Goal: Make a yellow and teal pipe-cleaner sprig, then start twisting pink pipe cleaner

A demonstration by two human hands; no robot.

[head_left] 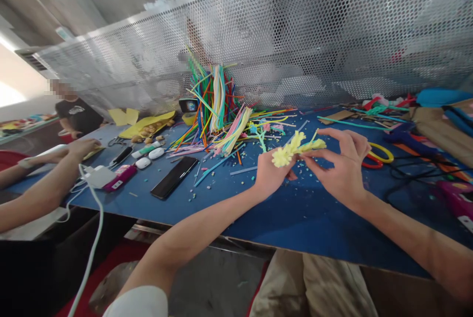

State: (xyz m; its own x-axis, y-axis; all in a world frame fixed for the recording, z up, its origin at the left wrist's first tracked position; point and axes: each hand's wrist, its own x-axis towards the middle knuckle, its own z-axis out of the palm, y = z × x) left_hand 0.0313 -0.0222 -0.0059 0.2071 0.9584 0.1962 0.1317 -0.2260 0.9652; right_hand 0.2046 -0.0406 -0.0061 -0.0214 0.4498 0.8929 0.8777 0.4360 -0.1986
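Above the blue tabletop (288,233), a fuzzy yellow pipe-cleaner flower (290,149) is held between my two hands. My left hand (271,174) is closed around its lower side, with most of its fingers hidden behind the flower and palm. From the right, my right hand (342,164) pinches the flower's other end between thumb and fingers. Just behind my left hand lies a small turquoise-and-blue pipe-cleaner piece (261,137). A large bunch of coloured pipe cleaners (218,100) stands farther back, and more lie loose around it.
A black phone (174,177) lies left of my hands. Red-and-yellow-handled scissors (382,153) and dark cables (402,174) are to the right. A perforated metal screen (314,36) stands behind the table. At the left, another person's arms (48,184) rest near a white charger (99,177).
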